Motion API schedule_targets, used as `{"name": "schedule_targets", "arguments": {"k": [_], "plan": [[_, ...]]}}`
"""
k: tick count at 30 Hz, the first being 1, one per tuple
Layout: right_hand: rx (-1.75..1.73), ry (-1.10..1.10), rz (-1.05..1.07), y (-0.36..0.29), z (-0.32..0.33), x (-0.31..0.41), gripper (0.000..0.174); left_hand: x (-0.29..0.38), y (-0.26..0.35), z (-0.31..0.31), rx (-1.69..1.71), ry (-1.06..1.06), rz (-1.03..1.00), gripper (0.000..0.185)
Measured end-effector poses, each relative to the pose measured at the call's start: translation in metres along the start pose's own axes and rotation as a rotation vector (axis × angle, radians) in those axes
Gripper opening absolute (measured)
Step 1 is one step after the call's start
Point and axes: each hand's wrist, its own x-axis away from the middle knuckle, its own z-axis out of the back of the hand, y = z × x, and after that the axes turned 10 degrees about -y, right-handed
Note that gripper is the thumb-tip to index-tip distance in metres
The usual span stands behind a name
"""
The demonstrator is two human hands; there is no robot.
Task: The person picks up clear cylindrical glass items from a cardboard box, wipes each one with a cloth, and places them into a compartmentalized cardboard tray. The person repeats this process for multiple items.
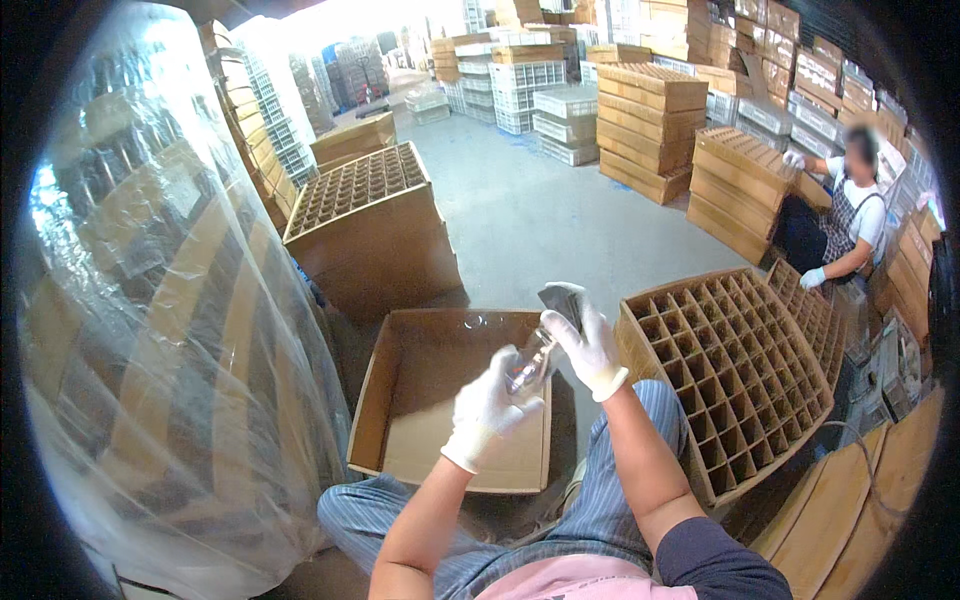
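Observation:
My left hand (489, 414), in a white knit glove, grips a clear, shiny glass-like piece (531, 369); its exact shape is partly hidden by the fingers. Just above and to the right, my right hand (592, 341), gloved too, pinches a dark grey pad or cloth (562, 306). Its thumb side is close to the clear piece, and I cannot tell whether it touches. Beneath both hands stands an open cardboard box (450, 461) with bare inner walls. By my right knee tilts a carton with a cardboard cell divider (720, 360).
Plastic-wrapped stacks (172, 315) rise at my left. A tall divided carton (367, 262) stands ahead of them. Across the grey floor (517, 225) are stacked cartons (649, 124) and plastic crates (525, 90). A gloved co-worker (851, 202) sits at the right beside more cartons.

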Motion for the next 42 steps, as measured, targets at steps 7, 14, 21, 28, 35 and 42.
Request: {"name": "schedule_targets", "arguments": {"k": [7,14,21,28,35,42], "plan": [[-0.118,0.075,0.652,-0.144,-0.007,-0.072,0.051,-0.055,0.051,0.138,-0.529,0.599,-0.326,0.099],[-0.124,0.27,1.187,-0.321,0.056,-0.152,0.053,-0.045,0.111,0.28,0.411,0.351,-0.701,0.128],[-0.369,-0.287,1.094,-0.34,0.032,-0.16,0.061,-0.039,0.147,0.291,0.67,0.455,-0.795,0.065],[0.286,0.317,1.192,-0.341,0.028,-0.149,0.074,-0.034,0.141,0.272,0.74,0.476,-0.824,0.065],[0.061,0.023,0.98,-0.295,-0.005,-0.119,0.06,-0.043,0.131,0.25,0.232,0.415,-0.462,0.092],[0.192,0.062,0.498,-0.069,0.024,-0.028,0.058,-0.025,-0.019,0.024,0.049,0.286,-0.324,0.101]]}}
